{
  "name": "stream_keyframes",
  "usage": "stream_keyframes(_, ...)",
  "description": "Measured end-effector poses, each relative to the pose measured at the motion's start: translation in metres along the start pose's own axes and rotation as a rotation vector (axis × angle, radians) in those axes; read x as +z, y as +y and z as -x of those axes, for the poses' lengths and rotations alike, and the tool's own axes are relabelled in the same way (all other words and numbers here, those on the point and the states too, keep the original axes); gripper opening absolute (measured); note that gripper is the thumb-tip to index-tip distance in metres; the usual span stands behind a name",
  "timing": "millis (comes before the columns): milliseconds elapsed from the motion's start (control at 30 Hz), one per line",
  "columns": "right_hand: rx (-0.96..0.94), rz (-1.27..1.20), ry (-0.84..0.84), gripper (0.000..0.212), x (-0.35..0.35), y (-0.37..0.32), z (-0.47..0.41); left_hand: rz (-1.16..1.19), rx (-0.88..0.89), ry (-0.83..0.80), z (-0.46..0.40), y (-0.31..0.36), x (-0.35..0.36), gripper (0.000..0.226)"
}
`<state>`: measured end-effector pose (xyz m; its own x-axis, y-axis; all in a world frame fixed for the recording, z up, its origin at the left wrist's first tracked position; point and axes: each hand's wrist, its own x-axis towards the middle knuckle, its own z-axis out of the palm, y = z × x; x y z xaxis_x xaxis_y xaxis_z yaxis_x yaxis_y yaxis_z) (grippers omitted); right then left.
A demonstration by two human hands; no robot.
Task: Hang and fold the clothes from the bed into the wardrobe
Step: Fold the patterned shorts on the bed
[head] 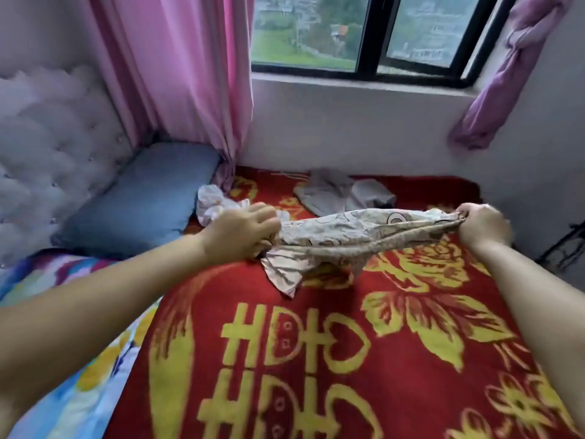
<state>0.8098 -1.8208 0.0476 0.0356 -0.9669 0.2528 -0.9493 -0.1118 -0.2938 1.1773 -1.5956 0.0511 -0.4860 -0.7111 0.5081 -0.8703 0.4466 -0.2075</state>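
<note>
A beige patterned garment [357, 236] is stretched between my two hands just above the red and gold blanket [316, 343]. My left hand [243, 229] grips its left end, and my right hand [482, 224] is clenched on its right end. A loose corner of the garment hangs down and touches the blanket. Behind it, a grey garment [342, 191] lies crumpled near the wall. A white and pink garment [212, 202] lies bunched beside my left hand. The wardrobe is out of view.
A blue pillow [139, 198] rests against the white tufted headboard [47, 147] at left. A pink curtain [196, 74] hangs down to the bed's corner. A window [364, 33] and white wall run behind the bed. A colourful sheet [79, 391] shows at lower left.
</note>
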Motion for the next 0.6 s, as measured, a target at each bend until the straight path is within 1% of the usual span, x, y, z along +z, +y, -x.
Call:
stream_keyframes(67,0.023,0.046,-0.119,0.031,0.042,0.025,0.038,0.138,0.11,-0.156,0.039,0.052,0.046,0.015)
stream_keyframes(133,0.054,0.05,-0.241,0.029,0.086,0.053,0.075,0.289,0.175,-0.313,0.079,0.103,0.093,0.012)
stream_keyframes(233,0.096,0.091,-0.412,0.025,0.138,0.097,0.132,0.423,0.169,-0.552,0.131,0.17,0.148,0.025)
stream_keyframes(367,0.168,0.132,-0.586,0.026,0.197,0.154,0.193,0.706,0.094,-0.864,0.178,0.244,0.203,0.011)
stream_keyframes(433,0.158,0.107,-0.579,0.028,0.213,0.166,0.205,0.788,0.006,-1.007,0.19,0.27,0.218,0.014)
stream_keyframes(500,0.127,-0.004,-0.516,0.03,0.23,0.157,0.203,0.848,-0.092,-1.116,0.195,0.289,0.228,0.018)
stream_keyframes(567,0.004,-0.17,-0.515,0.038,0.252,0.128,0.2,0.916,-0.146,-1.186,0.194,0.302,0.238,0.022)
stream_keyframes(600,-0.073,-0.269,-0.578,0.047,0.262,0.108,0.201,0.937,-0.163,-1.215,0.189,0.305,0.241,0.025)
